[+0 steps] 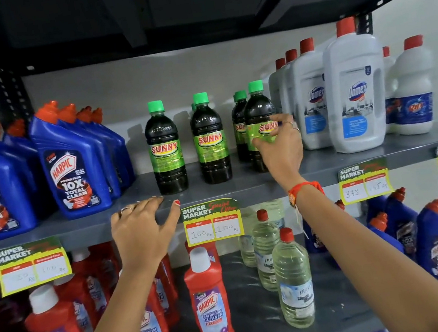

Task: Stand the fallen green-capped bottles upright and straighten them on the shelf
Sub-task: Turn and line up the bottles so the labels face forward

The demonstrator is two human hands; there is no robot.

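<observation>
Several dark green-capped Sunny bottles stand upright on the grey middle shelf [244,187]. One bottle [165,148] is on the left, a second bottle [209,138] stands beside it with another behind it, and a right-hand bottle [258,111] stands in front of one more bottle [240,122]. My right hand [280,141] wraps its fingers around the right-hand bottle's label. My left hand [143,229] rests flat on the shelf's front edge, fingers spread, holding nothing. No bottle lies on its side in view.
Blue Harpic bottles [74,165] crowd the shelf's left, white Domex bottles [356,98] its right. Price tags [212,221] hang on the shelf edge. The lower shelf holds red Harpic bottles [209,302] and clear bottles [293,283]. A dark shelf [188,13] overhangs above.
</observation>
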